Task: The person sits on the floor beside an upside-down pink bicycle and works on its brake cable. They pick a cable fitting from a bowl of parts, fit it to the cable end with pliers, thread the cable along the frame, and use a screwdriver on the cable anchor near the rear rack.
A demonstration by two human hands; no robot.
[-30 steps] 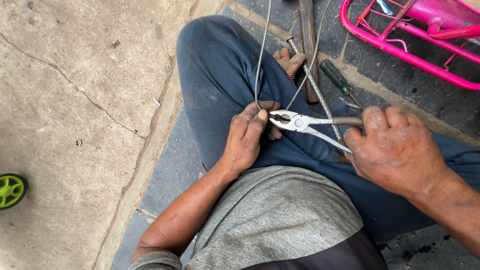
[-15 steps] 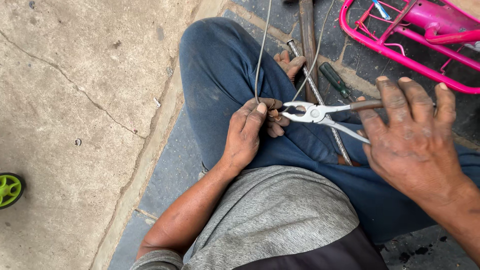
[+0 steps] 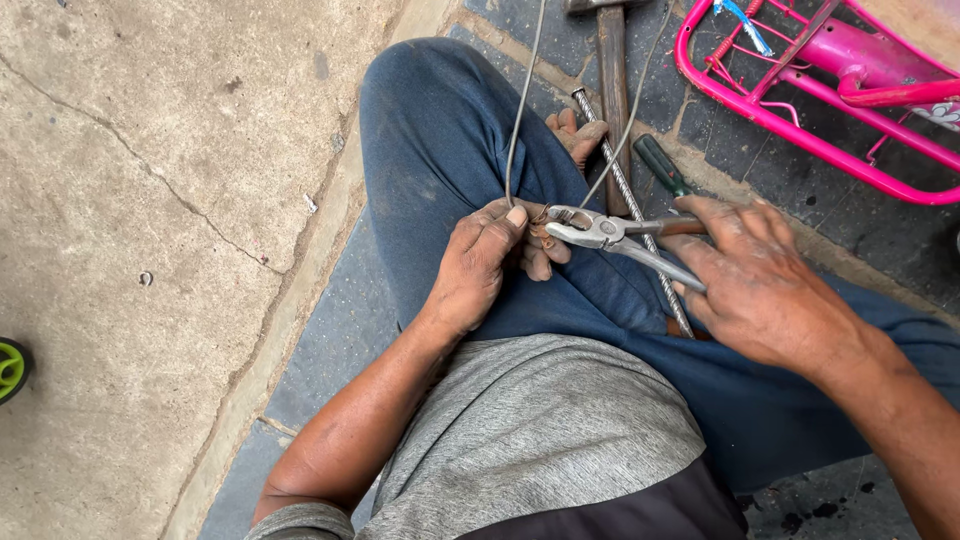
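Hands: two, both the person's own, grimy, working over the lap.
Left hand (image 3: 480, 262): closed around a thin grey wire (image 3: 520, 110), thumb pressed on top where the wire bends into a small loop beside the knuckles.
Right hand (image 3: 765, 285): fingers spread fairly wide around the two handles of the pliers (image 3: 610, 233), gripping them loosely.
Pliers: one pair, metal, lying nearly level between the two hands; the nose points toward the left hand and sits at the wire loop. Whether the nose actually pinches the wire cannot be told.
Wire strands: two lines rise from the loop toward the top of the view, one near vertical, one slanting right.
Ribbed steel rod (image 3: 630, 200): one, lying diagonally across the blue trouser leg (image 3: 440, 150), passing under the pliers.
Hammer (image 3: 612, 70): one, handle running down from the top edge, just beside the rod.
Screwdriver (image 3: 662, 165): one, dark green handle, on the paving near the right hand.
Pink frame (image 3: 800, 125): one, tubular, at upper right, well apart from the hands.
Green wheel (image 3: 12, 368): one, partly cut off at the left edge on the concrete.
Small metal ring (image 3: 146, 278): one, on the concrete.
Containers: none can be made out.
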